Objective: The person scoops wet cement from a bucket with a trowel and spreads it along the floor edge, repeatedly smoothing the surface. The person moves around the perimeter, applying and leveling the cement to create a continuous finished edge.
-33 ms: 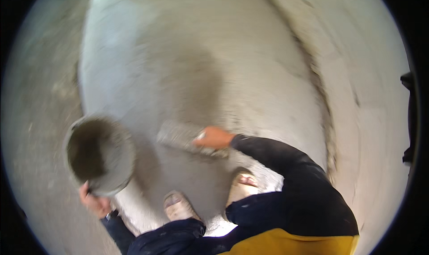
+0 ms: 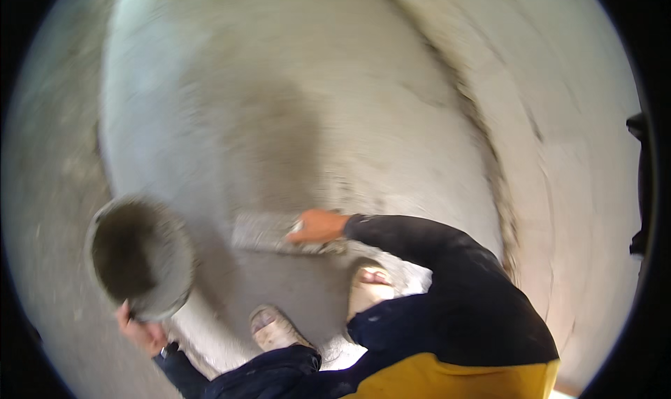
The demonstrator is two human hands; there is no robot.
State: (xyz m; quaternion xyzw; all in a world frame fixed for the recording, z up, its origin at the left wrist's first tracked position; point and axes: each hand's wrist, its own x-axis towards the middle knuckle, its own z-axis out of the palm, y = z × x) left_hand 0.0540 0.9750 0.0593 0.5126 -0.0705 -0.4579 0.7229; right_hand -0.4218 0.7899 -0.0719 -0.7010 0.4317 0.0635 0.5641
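Observation:
My right hand (image 2: pixel 318 226) is closed round the handle of a rectangular trowel (image 2: pixel 260 232), smeared with grey mortar. The trowel lies flat against the smooth grey surface (image 2: pixel 377 140) in front of my feet. At the lower left, my left hand (image 2: pixel 143 332) grips the near rim of a round bucket (image 2: pixel 175 262), fingers curled over the edge. Grey residue coats the bucket's inner wall; its dark inside hides how much it holds. The bucket is tilted so that its mouth faces up toward me.
My two feet in pale, mortar-stained sandals (image 2: pixel 276 329) stand just below the trowel. A rough, darker strip of ground (image 2: pixel 56 140) runs along the left. On the right, a ragged crack-like seam (image 2: pixel 482 119) borders a pale wall (image 2: pixel 566 154).
In the picture, the trowel and my right hand have shifted slightly left and down. The bucket and my left hand have also shifted left and down, along with the whole view.

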